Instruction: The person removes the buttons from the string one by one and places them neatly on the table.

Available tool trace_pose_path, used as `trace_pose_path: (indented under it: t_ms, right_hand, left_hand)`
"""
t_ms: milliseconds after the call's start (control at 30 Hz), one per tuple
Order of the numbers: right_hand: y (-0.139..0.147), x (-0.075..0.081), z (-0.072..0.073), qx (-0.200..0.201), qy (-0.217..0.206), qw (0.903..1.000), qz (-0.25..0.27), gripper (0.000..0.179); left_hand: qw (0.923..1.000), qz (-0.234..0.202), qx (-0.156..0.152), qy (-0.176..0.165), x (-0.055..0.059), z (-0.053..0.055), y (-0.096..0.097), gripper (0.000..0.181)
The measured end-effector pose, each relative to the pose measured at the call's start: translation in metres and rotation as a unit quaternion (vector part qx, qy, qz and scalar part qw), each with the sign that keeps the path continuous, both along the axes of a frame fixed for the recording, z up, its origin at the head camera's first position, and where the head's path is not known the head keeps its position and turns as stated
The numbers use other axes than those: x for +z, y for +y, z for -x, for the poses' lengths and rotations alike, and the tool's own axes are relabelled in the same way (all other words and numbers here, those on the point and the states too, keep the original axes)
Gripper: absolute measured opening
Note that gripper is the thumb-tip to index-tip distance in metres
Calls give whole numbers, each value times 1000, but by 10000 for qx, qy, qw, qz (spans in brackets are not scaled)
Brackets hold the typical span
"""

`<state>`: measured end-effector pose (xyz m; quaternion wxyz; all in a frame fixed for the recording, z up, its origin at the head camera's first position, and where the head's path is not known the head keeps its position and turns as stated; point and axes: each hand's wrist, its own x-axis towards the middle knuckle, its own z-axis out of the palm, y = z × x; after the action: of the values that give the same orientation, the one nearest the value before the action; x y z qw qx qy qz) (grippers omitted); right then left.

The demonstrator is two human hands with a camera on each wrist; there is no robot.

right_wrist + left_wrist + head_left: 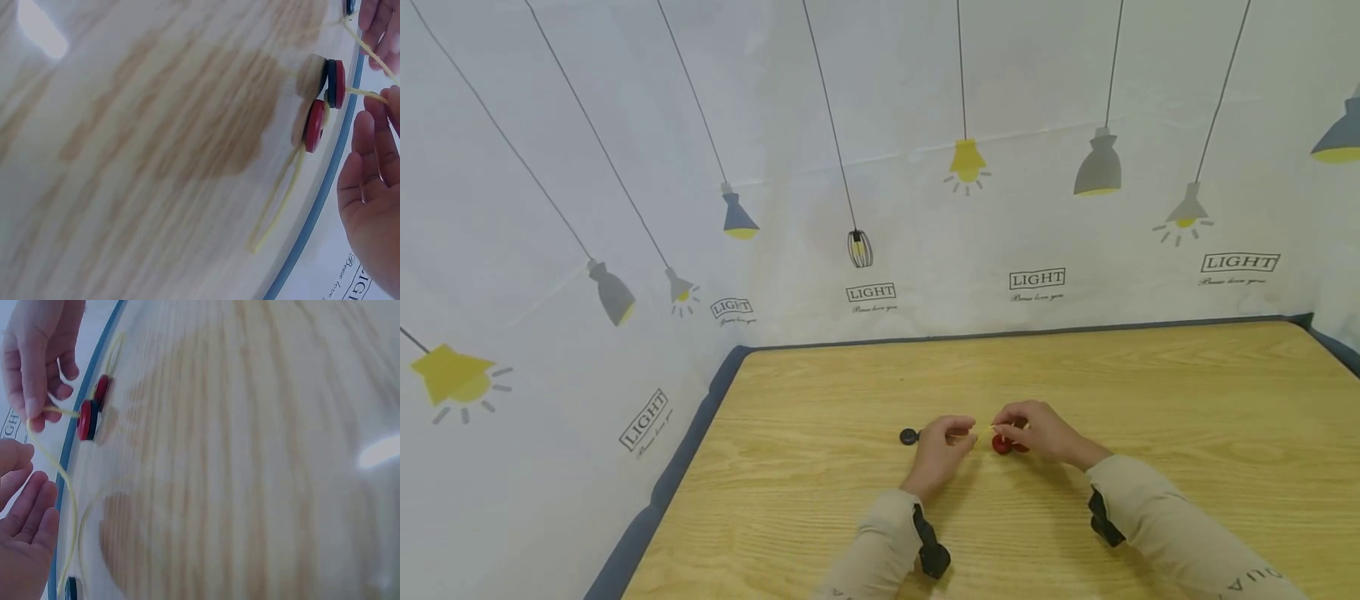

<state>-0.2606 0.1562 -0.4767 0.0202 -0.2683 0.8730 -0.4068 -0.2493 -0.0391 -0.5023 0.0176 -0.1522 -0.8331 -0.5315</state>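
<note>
My right hand [1037, 429] pinches a thin yellow cord [362, 92] between thumb and fingertips, as the left wrist view shows. Just below hang or rest button-like discs, red and black, threaded on that cord; one red-and-black pair [87, 420] is nearest the fingers, with a red disc [315, 125] beside it. Facing it, my left hand [943, 450] has loosely bent fingers with nothing visible between them. From the right fingertips the cord runs past the left hand to a black disc [909, 436] at the left, partly behind that hand in the head view.
A wood-grain table [775, 500] spreads under both hands, with blue edging [647, 517] along its sides. White sheeting printed with hanging lamps [966, 158] stands behind it and at the left. A cord loop [269, 219] trails from the red disc over the tabletop.
</note>
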Motion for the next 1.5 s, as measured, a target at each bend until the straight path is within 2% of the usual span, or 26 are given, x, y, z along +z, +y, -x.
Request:
trace_pose_path:
  t_ms: [133,267,433,600,767,933,1233,1367,1500]
  right_hand:
    - [-1,1,0,-32,-42,10000,5,11]
    - [-1,1,1,-22,-7,10000,29,10]
    - [0,0,1,-43,2,10000,4,10]
    - [0,-1,1,-46,-28,10000,6,11]
    - [-1,-3,2,-88,-81,9999,16,9]
    - [-2,-8,5,-83,-96,9999,14,5]
    - [-2,-18,9,121,-147,9998,-82,4]
    - [-2,-17,8,139,-69,9999,-38,4]
    - [-3,-12,5,-49,-65,10000,30,7]
  left_hand:
    - [9999,-28,-98,-140,0,-1,10,19]
    - [9996,-40,-35,-263,-2,-3,17,20]
    - [9998,50,54,-180,-5,-4,19,17]
    - [9998,168,53,-72,-5,-5,18,14]
    - [9996,195,-24,-197,0,-5,17,16]
    - [9995,96,-53,-295,5,-4,18,17]
    - [9985,-328,-88,-421,14,-3,16,17]
    - [9983,-393,-102,-426,14,-3,10,18]
    - [9980,-328,-113,-537,12,-2,4,17]
